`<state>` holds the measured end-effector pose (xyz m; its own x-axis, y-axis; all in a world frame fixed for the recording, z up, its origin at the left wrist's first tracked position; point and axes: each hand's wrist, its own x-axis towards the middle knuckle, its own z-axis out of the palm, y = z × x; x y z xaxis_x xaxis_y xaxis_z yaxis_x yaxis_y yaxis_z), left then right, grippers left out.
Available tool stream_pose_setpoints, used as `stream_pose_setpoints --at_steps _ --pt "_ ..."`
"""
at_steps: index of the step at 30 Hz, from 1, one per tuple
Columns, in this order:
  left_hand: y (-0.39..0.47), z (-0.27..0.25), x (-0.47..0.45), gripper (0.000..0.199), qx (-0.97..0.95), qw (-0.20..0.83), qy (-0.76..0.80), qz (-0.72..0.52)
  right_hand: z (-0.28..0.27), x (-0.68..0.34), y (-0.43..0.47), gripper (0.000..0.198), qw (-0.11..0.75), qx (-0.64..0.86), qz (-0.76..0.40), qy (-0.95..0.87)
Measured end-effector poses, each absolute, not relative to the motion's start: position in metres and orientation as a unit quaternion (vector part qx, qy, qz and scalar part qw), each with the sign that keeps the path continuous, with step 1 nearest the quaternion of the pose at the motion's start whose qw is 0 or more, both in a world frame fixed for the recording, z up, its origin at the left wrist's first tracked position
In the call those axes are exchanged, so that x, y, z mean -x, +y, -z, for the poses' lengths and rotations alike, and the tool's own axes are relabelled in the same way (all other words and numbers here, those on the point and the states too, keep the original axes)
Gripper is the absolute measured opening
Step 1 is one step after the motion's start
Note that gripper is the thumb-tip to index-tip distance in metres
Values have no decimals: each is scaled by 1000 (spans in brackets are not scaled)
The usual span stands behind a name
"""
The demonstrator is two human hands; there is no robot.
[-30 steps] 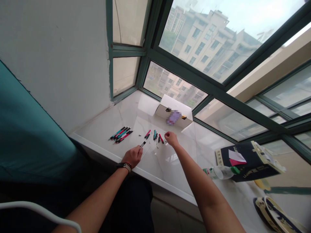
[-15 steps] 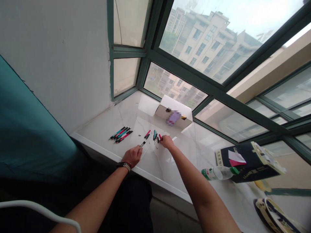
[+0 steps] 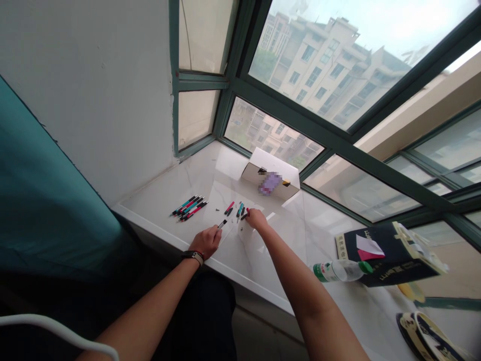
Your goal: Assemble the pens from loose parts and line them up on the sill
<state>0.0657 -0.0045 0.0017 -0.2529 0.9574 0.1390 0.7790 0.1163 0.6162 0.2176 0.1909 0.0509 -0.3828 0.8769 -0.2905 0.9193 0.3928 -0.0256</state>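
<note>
My left hand (image 3: 207, 241), with a band and a watch at its wrist, is closed around a slim pen part (image 3: 222, 224) with a dark tip that points away from me. My right hand (image 3: 256, 218) pinches a small dark pen piece (image 3: 244, 215) just over the counter. Close to its fingertips lie loose pen parts: a teal barrel (image 3: 239, 208), a pink barrel (image 3: 229, 206), black grips and tiny metallic bits. On the left, several whole pens (image 3: 190, 207) in teal, pink and black lie side by side.
All this is on a white marbled counter (image 3: 270, 255) under the window. A white box (image 3: 270, 170) stands against the glass. To the right are a plastic bottle (image 3: 343, 271) lying down, a dark carton (image 3: 391, 255) and a round patterned object (image 3: 428, 333).
My right hand has shifted slightly at the loose parts, and a dark piece now shows at its fingertips. My left hand keeps its hold. The camera view has moved slightly.
</note>
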Motion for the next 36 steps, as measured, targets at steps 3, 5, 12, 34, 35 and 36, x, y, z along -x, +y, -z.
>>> stream_pose_setpoints --at_steps 3,5,12,34,35,36 --pt "-4 -1 -66 33 -595 146 735 -291 -54 -218 190 16 113 -545 96 825" --pt "-4 -1 -66 33 -596 145 735 -288 -56 -219 188 15 107 -541 101 828" --pt "-5 -5 -67 34 -594 153 738 -280 -63 -226 158 11 -42 -513 327 793" --pt "-8 -9 -68 35 -604 164 724 -289 -107 -201 128 16 -90 -295 354 883" --pt "-8 -9 -68 35 -604 164 724 -291 -107 -201 128 15 -90 -295 351 884" --pt "-8 -9 -68 34 -602 163 725 -292 -106 -201 129 15 -89 -296 352 883"
